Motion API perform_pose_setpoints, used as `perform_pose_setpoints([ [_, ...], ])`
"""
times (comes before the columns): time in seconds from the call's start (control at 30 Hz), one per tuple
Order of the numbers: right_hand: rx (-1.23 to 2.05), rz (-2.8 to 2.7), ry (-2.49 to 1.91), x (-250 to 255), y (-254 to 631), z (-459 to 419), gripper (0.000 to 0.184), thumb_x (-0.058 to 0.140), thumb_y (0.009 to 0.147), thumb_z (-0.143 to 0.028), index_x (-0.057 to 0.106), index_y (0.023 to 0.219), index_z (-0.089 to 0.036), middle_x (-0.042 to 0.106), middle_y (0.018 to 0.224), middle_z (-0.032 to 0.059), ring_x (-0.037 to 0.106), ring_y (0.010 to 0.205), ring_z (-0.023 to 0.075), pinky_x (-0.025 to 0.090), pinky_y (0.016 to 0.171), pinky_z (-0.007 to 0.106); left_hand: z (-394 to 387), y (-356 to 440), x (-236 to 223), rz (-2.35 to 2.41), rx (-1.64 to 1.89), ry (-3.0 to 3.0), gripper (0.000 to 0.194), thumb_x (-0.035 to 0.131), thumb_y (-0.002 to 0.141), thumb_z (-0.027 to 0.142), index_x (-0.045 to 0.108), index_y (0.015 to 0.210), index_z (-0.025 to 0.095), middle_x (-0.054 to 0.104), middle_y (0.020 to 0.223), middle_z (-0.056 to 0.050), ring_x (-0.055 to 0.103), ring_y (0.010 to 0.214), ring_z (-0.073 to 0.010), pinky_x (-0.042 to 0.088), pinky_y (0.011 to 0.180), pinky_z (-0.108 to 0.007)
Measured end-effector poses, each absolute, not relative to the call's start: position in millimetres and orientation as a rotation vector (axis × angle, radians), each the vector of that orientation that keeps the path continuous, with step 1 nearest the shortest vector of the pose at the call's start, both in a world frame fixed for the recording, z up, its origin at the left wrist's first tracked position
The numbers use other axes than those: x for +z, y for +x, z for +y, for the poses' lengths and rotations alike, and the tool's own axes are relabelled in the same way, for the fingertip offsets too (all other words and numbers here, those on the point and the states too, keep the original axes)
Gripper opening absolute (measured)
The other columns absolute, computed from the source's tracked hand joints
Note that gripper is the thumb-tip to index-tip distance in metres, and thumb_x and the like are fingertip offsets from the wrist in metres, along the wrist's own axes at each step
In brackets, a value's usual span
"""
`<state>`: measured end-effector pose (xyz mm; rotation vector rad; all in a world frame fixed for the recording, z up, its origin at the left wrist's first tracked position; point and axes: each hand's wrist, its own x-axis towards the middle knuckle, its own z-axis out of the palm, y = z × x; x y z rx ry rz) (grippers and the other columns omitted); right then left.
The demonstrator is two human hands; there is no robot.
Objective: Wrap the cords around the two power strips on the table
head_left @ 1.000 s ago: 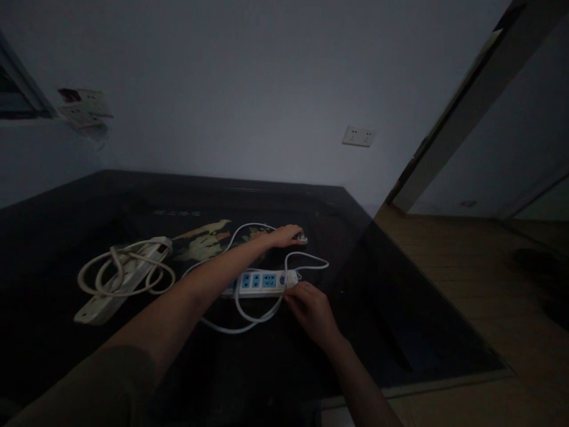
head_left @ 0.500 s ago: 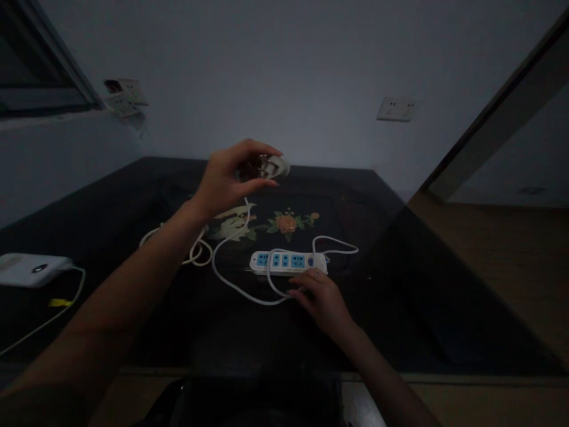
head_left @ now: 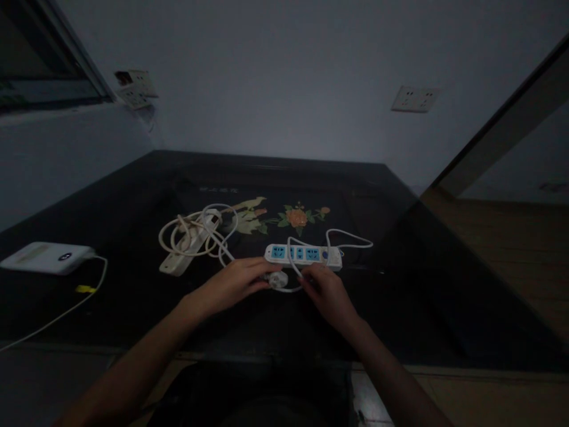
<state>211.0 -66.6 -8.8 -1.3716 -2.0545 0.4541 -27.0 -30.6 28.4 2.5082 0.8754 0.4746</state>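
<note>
A white power strip with blue sockets lies across the dark table, its white cord looped over it. Just in front of its left end, my left hand is closed on a white plug at the cord's end. My right hand pinches the white cord close to the strip's front edge. The two hands are only a short gap apart. Left of them, a second, cream power strip lies at a slant under its coiled cord.
A white power bank with a cable and a yellow tag lies at the table's left. Flower and bird pictures decorate the dark tabletop. Wall sockets sit above the back edge, against the pale wall.
My left hand has come down with the plug from above the table to the front of the power strip. My right hand stays at the cord. The view has shifted slightly.
</note>
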Motion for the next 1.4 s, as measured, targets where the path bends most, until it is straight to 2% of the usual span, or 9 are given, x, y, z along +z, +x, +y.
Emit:
perform_pose_setpoints([
  [0.2,0.549,-1.949,-1.273,-8,217,-69,0.009,0.051,0.089,-0.021,0.060,0.088,-0.020,0.062,0.081,0.0038,0.057,0.074,0.0175,0.045,0.068,0.028,-38,-7,2,1.045,0.693,2.318,0.035,0.053,0.087,0.017,0.059,0.121,0.024,0.064,0.121,-0.005,0.061,0.110,-0.0198,0.048,0.095,-0.034],
  [0.43,0.721,-1.851,-1.188,-10,221,-72,0.015,0.051,0.089,-0.021,0.060,0.100,-0.021,0.067,0.097,0.0049,0.062,0.088,0.0185,0.048,0.078,0.031,-17,23,4,1.193,0.476,2.304,0.020,0.059,0.081,0.019,0.068,0.098,0.023,0.073,0.095,-0.003,0.067,0.090,-0.0199,0.050,0.077,-0.028],
  [0.6,0.682,-1.835,-1.178,-10,223,-71,0.017,0.047,0.090,-0.018,0.060,0.101,-0.022,0.066,0.093,0.0047,0.063,0.084,0.0183,0.050,0.076,0.032,-11,35,-3,1.215,0.564,2.157,0.012,0.062,0.077,0.017,0.061,0.089,0.019,0.071,0.085,-0.003,0.067,0.081,-0.0195,0.048,0.069,-0.026],
  [0.67,0.583,-1.829,-1.201,-10,223,-70,0.020,0.050,0.087,-0.015,0.059,0.103,-0.022,0.063,0.094,0.0061,0.062,0.084,0.0186,0.051,0.075,0.033,-12,38,-5,1.195,0.648,2.052,0.016,0.062,0.076,0.016,0.055,0.090,0.019,0.070,0.083,-0.001,0.067,0.079,-0.0184,0.047,0.068,-0.025],
  [0.83,0.313,-1.934,-1.276,-13,221,-66,0.039,0.058,0.080,-0.010,0.057,0.116,-0.023,0.053,0.119,0.0110,0.053,0.111,0.0250,0.048,0.091,0.041,-19,44,-6,1.103,0.815,1.857,0.028,0.063,0.074,0.015,0.041,0.091,0.021,0.066,0.073,0.005,0.065,0.069,-0.0142,0.046,0.063,-0.023],
  [0.93,0.265,-2.093,-1.296,-12,219,-64,0.039,0.056,0.082,-0.010,0.057,0.119,-0.025,0.056,0.123,0.0094,0.053,0.113,0.0254,0.048,0.093,0.042,-22,46,-5,1.058,0.788,1.881,0.029,0.061,0.074,0.014,0.041,0.094,0.022,0.064,0.072,0.005,0.064,0.066,-0.0132,0.045,0.062,-0.022],
  [1.17,0.248,-2.061,-1.347,-13,224,-65,0.026,0.054,0.085,-0.013,0.060,0.107,-0.024,0.066,0.102,0.0067,0.063,0.096,0.0217,0.053,0.082,0.035,-12,20,20,0.910,0.634,2.179,0.053,0.055,0.081,0.015,0.039,0.131,0.024,0.067,0.106,-0.004,0.064,0.099,-0.0179,0.048,0.088,-0.032],
  [1.27,0.247,-2.001,-1.383,-13,229,-64,0.019,0.054,0.085,-0.013,0.060,0.101,-0.022,0.066,0.099,0.0070,0.064,0.093,0.0219,0.053,0.081,0.035,0,8,27,1.092,0.668,2.352,0.042,0.048,0.088,0.018,0.045,0.129,0.022,0.066,0.110,-0.006,0.062,0.103,-0.0191,0.047,0.091,-0.036],
  [1.4,0.282,-2.003,-1.384,-9,234,-64,0.022,0.052,0.084,-0.012,0.060,0.102,-0.022,0.066,0.102,0.0076,0.063,0.097,0.0228,0.052,0.084,0.036,16,8,23,1.014,0.420,2.646,0.044,0.048,0.088,0.015,0.050,0.130,0.024,0.055,0.131,-0.008,0.052,0.119,-0.0208,0.042,0.099,-0.037],
])
